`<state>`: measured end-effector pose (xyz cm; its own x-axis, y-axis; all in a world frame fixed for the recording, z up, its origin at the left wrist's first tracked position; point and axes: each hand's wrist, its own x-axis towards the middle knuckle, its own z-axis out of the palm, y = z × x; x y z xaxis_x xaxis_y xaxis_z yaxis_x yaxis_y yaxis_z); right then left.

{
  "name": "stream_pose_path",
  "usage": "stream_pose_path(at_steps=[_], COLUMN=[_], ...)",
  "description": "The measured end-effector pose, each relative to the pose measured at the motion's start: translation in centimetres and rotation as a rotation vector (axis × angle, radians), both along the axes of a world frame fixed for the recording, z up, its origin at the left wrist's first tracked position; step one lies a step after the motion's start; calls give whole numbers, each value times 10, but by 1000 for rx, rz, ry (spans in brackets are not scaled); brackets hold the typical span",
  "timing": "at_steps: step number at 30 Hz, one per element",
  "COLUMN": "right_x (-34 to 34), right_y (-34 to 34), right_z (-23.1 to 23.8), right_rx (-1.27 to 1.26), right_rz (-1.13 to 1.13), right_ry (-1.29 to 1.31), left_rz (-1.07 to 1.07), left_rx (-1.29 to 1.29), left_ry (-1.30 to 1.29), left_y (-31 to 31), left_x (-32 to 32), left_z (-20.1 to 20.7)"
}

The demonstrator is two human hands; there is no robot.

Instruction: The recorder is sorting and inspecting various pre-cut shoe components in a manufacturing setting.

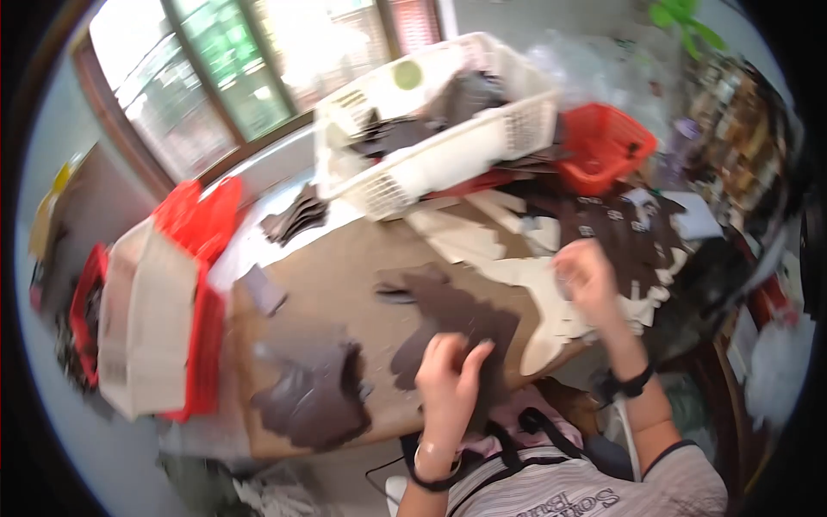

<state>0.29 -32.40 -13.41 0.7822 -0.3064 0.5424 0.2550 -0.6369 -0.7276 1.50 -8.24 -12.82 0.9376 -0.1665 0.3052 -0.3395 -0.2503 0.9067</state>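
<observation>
My left hand (450, 379) hovers over a dark brown flat piece, perhaps leather (465, 302), near the front of the table. Its fingers are curled in and the thumb points up; whatever they grip, if anything, is hidden. Farther right, my right hand (587, 280) is raised over cream-coloured cut sheets (544, 332), with its fingers pinched together. Blur hides whether something small sits between them. To the left of my left hand lies a pile of dark brown pieces (314, 396).
A long white basket (448, 155) with dark pieces stands at the back, beside a red basket (603, 151). More dark brown pieces (620, 237) lie at the right. Stacked white and red crates (151, 319) and a red plastic bag (202, 220) are at the left.
</observation>
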Motion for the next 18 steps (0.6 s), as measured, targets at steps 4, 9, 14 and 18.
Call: stream_pose_path(at_steps=[4,9,14,18], right_x=[32,42,38,-1], right_y=[-106,-147,-108,-92], right_z=[-40,-57,-24,-1], right_rx=[-345,-440,-370,-77], right_rz=[-402,-481,-482,-282], right_ry=[181,455,329,181], left_rz=[59,531,673,685], left_rx=[322,599,793,646], left_ry=[-170,-219,-28,-113], left_y=[11,92,148,136], left_x=[34,24,9,14], left_z=[-25,-11,-25,-30])
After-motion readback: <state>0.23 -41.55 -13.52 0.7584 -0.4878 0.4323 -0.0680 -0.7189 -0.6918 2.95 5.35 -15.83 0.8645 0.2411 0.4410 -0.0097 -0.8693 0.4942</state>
